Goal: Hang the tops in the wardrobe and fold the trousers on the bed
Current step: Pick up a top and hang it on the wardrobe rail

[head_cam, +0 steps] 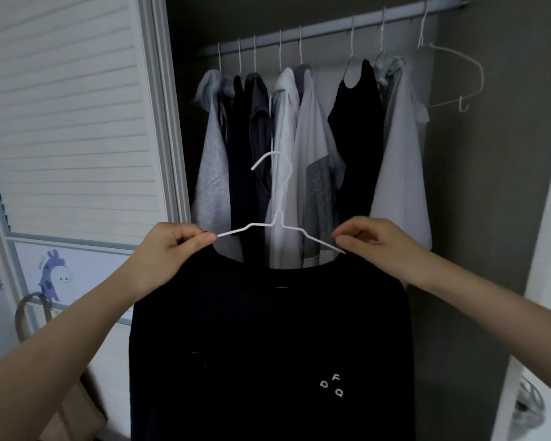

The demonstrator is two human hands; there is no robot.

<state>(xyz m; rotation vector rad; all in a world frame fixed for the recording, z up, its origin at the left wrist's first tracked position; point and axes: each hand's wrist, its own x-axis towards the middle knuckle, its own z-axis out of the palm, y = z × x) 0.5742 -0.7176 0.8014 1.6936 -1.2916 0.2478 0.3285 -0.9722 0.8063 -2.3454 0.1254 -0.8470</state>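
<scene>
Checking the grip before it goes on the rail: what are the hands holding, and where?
Left hand and right hand each pinch a shoulder of the black top on its white hanger.

Looking dim and bluish overall, with soft flat light falling brightest on the louvred wardrobe door. Sinking into deep shadow inside the wardrobe, losing detail in the black top. Bending straight lines at the edges; blurring slightly towards the corners.

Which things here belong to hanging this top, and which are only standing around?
For the job: black top; white wire hanger; left hand; right hand; wardrobe rail.
Just there: empty hanger; giraffe sticker; brown bag.
</scene>
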